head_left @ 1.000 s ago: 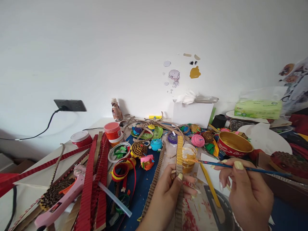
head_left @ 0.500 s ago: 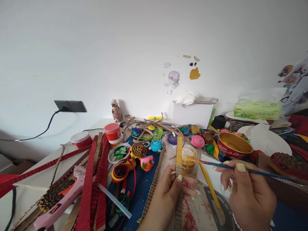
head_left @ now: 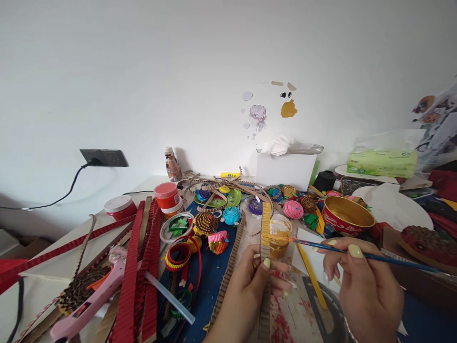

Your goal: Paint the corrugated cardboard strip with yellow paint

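So far we have yellow on only the upper part of the corrugated strip [head_left: 265,238].
Left hand [head_left: 250,281] fingers pinch it upright at 6 o'clock on the worktop [head_left: 89,228]; right hand [head_left: 360,281] fingers pinch the paintbrush [head_left: 357,253], tip at the strip beside the paint jar [head_left: 279,234]; its lower length remains bare brown.

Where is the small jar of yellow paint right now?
In the head view, the jar of yellow paint stands centre-right on the table, just right of the corrugated strip in the left hand, under the paintbrush tip.

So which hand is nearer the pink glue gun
The left. The left hand, gripping the corrugated strip, sits nearer the pink glue gun at lower left; the right hand, holding the paintbrush, is farther right.
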Motion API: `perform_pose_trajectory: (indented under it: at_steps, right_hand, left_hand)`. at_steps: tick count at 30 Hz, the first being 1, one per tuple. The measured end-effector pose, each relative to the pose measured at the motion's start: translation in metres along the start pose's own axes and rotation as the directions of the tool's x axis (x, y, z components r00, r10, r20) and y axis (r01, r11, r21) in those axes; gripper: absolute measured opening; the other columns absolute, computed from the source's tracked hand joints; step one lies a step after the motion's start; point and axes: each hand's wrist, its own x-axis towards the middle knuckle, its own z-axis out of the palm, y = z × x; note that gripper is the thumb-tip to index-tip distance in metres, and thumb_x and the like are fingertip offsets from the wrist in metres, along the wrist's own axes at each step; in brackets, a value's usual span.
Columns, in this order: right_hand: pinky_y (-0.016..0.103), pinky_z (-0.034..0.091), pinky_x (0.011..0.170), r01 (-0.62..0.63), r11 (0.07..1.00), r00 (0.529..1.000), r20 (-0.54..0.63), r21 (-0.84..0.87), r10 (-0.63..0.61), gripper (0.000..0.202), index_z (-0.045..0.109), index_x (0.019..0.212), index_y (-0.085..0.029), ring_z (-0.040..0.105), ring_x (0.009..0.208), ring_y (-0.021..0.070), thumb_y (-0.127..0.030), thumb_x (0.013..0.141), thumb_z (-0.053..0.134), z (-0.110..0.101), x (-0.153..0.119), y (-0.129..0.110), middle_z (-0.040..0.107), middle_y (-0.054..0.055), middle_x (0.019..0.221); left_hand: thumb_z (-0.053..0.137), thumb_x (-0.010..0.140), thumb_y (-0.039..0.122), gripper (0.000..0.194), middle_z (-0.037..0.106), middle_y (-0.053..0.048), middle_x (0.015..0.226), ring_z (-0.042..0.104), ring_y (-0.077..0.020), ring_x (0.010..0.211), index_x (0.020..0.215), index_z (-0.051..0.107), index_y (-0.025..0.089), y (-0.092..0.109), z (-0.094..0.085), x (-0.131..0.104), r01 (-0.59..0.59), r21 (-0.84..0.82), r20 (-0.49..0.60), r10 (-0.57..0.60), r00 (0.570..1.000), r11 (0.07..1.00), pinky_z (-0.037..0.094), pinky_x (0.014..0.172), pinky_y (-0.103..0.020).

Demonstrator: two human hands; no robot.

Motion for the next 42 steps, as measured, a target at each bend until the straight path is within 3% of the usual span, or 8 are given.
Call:
perform_pose_trajectory:
  at_steps: [6, 14, 20, 27, 34, 42]
  right_hand:
    - [0.03, 0.037, 0.053, -0.055, 0.998, 0.997, -0.059, 0.031, 0.056, 0.016, 0.057, 0.082, -0.021, 0.047, 0.044, 0.0123, -0.031, 0.09, 0.046, -0.0002, 0.0013, -0.0014, 0.05, -0.006, 0.049]
    - [0.025, 0.038, 0.048, 0.105, 0.994, 0.989, 0.104, 0.028, -0.108, 0.019, 0.058, 0.085, -0.02, 0.048, 0.044, 0.007, -0.024, 0.093, 0.041, -0.0008, 0.0, 0.0024, 0.057, -0.003, 0.065]
    - [0.024, 0.04, 0.054, 0.106, 0.994, 0.982, 0.156, -0.015, -0.102, 0.019, 0.057, 0.089, -0.021, 0.048, 0.046, 0.0071, -0.024, 0.094, 0.038, -0.0004, 0.0004, 0.002, 0.05, -0.006, 0.055]
    - [0.025, 0.037, 0.051, 0.082, 0.997, 0.995, 0.056, 0.016, -0.082, 0.017, 0.057, 0.084, -0.021, 0.047, 0.045, 0.0078, -0.023, 0.092, 0.042, -0.0002, 0.0008, 0.0009, 0.052, -0.005, 0.054]
    - [0.024, 0.04, 0.053, 0.085, 0.996, 0.988, 0.133, -0.006, -0.083, 0.018, 0.057, 0.086, -0.021, 0.048, 0.046, 0.0072, -0.025, 0.093, 0.041, -0.0017, -0.0006, 0.0032, 0.053, -0.005, 0.058]
    - [0.028, 0.038, 0.051, 0.013, 0.999, 1.0, -0.005, 0.048, -0.013, 0.016, 0.058, 0.082, -0.021, 0.047, 0.045, 0.0102, -0.025, 0.091, 0.044, -0.002, -0.0005, 0.0007, 0.053, -0.004, 0.054]
  left_hand:
    - [0.057, 0.084, 0.03, 0.017, 0.072, -0.004, 0.089, 0.068, -0.0145, 0.068, 0.096, 0.054, 0.017, 0.003, -0.0006, -0.0012, 0.02, 0.031, 0.025, -0.02, 0.999, 0.999, 0.046, 0.065, -0.026]
    - [0.057, 0.084, 0.03, 0.019, 0.072, -0.003, 0.088, 0.067, -0.0137, 0.066, 0.098, 0.054, 0.017, -0.0017, -0.0013, 0.0004, -0.001, 0.014, 0.02, 0.001, 1.0, 1.0, 0.046, 0.063, -0.025]
    - [0.057, 0.085, 0.029, 0.018, 0.072, -0.003, 0.089, 0.067, -0.0135, 0.067, 0.098, 0.054, 0.017, -0.0007, -0.0019, -0.0011, 0.003, 0.022, 0.038, -0.003, 0.999, 1.0, 0.046, 0.064, -0.026]
    - [0.06, 0.081, 0.034, 0.024, 0.072, -0.003, 0.088, 0.067, -0.0141, 0.065, 0.097, 0.054, 0.018, -0.0037, -0.0022, 0.0028, 0.001, 0.016, 0.015, -0.001, 1.0, 1.0, 0.046, 0.061, -0.025]
    - [0.057, 0.084, 0.032, 0.019, 0.072, -0.004, 0.09, 0.067, -0.0131, 0.066, 0.097, 0.053, 0.018, -0.0014, -0.0012, 0.0007, -0.003, 0.033, 0.034, 0.002, 0.999, 0.999, 0.046, 0.063, -0.025]
    - [0.055, 0.085, 0.031, 0.019, 0.071, -0.005, 0.093, 0.067, -0.0129, 0.067, 0.099, 0.052, 0.018, -0.0002, -0.0038, 0.0014, -0.003, 0.055, 0.043, 0.001, 0.999, 0.999, 0.046, 0.063, -0.025]
